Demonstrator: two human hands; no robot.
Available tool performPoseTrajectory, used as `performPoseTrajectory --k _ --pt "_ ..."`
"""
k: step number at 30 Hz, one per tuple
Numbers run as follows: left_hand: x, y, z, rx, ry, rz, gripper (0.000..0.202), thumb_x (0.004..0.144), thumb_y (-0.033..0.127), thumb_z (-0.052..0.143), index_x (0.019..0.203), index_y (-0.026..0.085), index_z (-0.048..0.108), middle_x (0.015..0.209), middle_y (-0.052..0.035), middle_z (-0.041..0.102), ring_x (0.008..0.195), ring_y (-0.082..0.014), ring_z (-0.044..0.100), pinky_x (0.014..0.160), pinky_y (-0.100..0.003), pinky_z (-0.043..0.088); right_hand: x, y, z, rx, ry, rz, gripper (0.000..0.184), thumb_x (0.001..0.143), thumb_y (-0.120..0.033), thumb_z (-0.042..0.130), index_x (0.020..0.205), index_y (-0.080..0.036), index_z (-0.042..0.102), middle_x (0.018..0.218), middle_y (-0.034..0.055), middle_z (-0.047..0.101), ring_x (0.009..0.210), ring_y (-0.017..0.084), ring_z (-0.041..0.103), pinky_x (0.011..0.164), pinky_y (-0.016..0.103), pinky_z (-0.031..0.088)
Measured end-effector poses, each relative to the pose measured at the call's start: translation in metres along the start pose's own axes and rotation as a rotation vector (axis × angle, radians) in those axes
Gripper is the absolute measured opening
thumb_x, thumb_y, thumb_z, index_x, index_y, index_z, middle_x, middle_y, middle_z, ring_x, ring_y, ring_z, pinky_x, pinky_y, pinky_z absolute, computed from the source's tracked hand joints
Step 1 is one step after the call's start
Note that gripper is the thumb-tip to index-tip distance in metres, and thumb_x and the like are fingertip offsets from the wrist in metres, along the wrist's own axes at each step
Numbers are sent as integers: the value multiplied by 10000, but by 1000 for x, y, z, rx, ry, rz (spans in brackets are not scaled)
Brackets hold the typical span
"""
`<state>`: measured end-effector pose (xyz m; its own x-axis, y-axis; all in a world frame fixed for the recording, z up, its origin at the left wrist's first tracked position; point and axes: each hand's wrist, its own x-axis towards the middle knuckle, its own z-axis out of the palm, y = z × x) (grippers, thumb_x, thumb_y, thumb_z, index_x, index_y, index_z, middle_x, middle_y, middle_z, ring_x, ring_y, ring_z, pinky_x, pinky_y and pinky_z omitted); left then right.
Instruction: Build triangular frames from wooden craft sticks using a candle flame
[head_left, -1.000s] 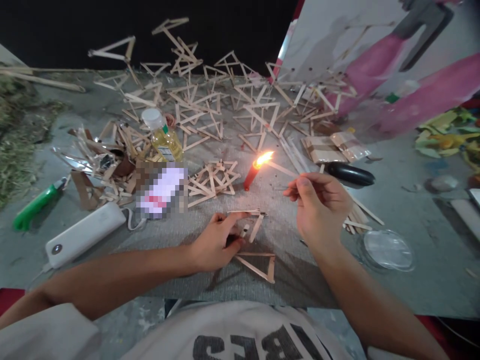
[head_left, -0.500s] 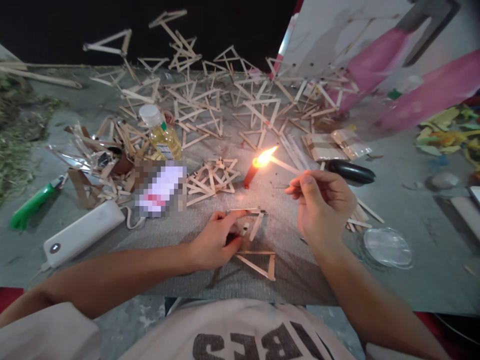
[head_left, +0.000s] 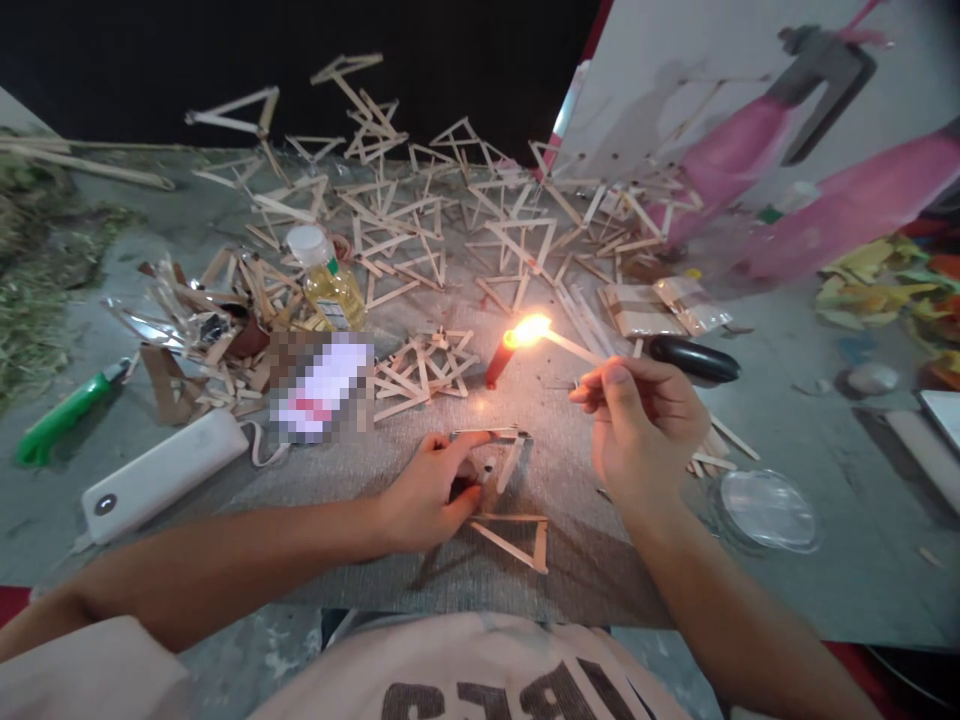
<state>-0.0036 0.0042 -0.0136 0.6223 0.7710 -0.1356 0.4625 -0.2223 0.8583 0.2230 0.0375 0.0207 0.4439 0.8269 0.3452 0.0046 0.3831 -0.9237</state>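
Your right fingers (head_left: 619, 388) pinch a flat wooden stick (head_left: 576, 349), tip meeting candle flame (head_left: 531, 330) at twelve o'clock; your left fingers (head_left: 466, 441) curl against an angular frame (head_left: 512, 465), grip unclear.

A pale stick (head_left: 576, 349) slants into the red candle (head_left: 500, 362) flame (head_left: 531, 328).

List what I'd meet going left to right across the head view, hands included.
Green-handled tool → white power bank → bottle of yellow liquid → left hand → red candle → thin wooden stick → right hand → round clear plastic item.
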Motion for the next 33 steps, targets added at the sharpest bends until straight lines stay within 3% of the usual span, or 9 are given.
performPoseTrajectory --k 7,17,24,29,33 --pt "0 -2 1 -23 13 -2 627 889 115 564 1490 221 422 777 41 734 872 -230 607 1010 -425 381 3 -3 -3 63 67 4 103 876 -319 788 876 -234 730 695 -31 732 530 103 647 520 256 510" --pt "-2 -3 1 -5 11 9 611 890 130 569 1479 212 427 787 36 758 873 -231 610 1002 -427 383 21 1 -24 153 43 117 166 840 -356 812 774 -236 719 664 -26 697 529 101 616 473 238 443" --pt "0 -7 2 23 12 47 614 914 136 544 1504 206 387 756 49 735 833 -222 619 986 -418 372 23 -8 -32 86 -3 -17 215 900 -382 772 761 -234 701 577 -42 631 466 120 600 436 263 431" --pt "0 -5 0 1 -3 54 600 910 118 525 1488 187 377 776 50 737 861 -219 640 993 -415 357 4 -13 -27 145 -174 205 279 912 -529 747 810 -274 700 619 -31 632 482 135 598 410 271 446" --pt "0 -4 -1 -24 15 63 607 897 106 514 1483 167 367 796 42 731 894 -217 667 1020 -419 357 -18 -15 -17 209 -341 433 310 914 -561 736 820 -272 678 681 -25 694 632 179 708 640 345 622"
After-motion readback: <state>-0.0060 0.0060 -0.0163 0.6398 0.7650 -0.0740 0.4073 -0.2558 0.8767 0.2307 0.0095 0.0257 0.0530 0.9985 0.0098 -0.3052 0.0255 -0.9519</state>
